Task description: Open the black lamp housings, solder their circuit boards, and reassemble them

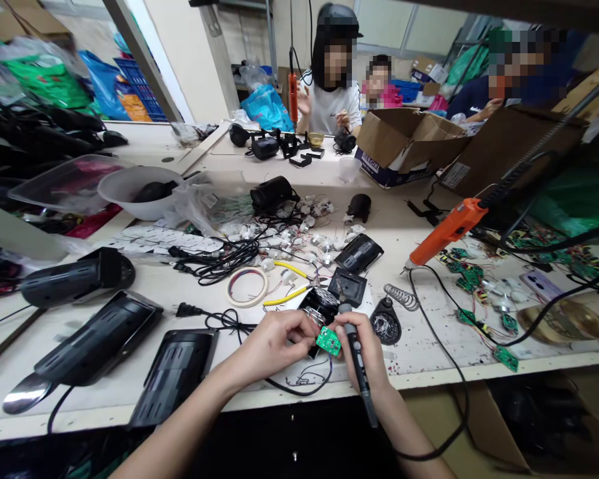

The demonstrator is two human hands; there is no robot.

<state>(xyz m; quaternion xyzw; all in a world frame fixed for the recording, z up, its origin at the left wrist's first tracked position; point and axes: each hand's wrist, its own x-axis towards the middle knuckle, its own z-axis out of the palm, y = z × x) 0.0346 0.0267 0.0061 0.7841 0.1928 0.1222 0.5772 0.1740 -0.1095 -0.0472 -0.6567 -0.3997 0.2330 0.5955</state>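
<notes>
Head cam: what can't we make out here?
All in the head view:
- Left hand's exact contact with the green circuit board: hidden by the hand itself.
- Board markings: too small to read.
- Open printed carton's contents: hidden by its walls and flaps.
- Thin black cable: cut off by left edge.
- Dark items, lower right: too shadowed to identify.

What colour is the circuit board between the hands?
Green; the circuit board shows best in the head view.
</notes>
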